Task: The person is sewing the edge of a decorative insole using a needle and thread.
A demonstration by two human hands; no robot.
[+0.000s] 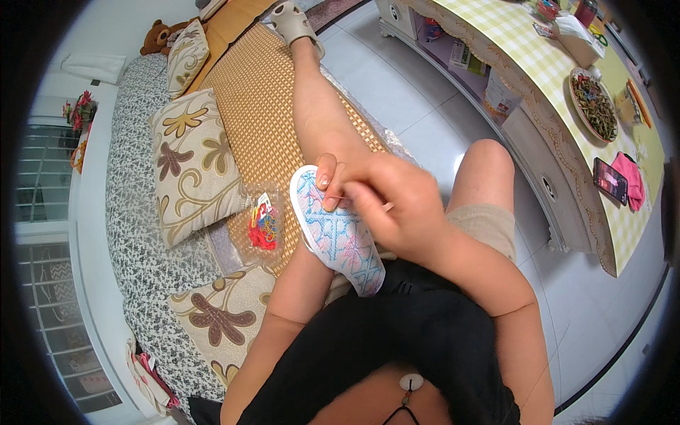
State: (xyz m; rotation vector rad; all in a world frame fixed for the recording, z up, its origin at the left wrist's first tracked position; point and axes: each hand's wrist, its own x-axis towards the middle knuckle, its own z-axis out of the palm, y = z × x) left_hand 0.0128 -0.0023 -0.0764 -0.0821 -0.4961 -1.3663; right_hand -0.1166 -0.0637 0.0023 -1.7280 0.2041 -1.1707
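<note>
An insole (338, 244) with a white edge and a blue and pink stitched pattern lies tilted above my lap. My left hand (326, 172) grips it from beneath; a few fingertips show on its upper part, and the rest is hidden behind it. Over the insole's right side, my right hand (400, 202) has its fingers pinched together. A thin pinkish thread (341, 196) runs from those fingers to the stitched face. Whether a needle is in the pinch, I cannot make out.
On the woven mat (248, 64) at my left lies a clear bag of coloured threads (263, 225), beside patterned cushions (191, 166). To the right stands a table with a checked cloth (510, 42), holding a dish of food (593, 103), a phone (610, 180) and a pink cloth (629, 177).
</note>
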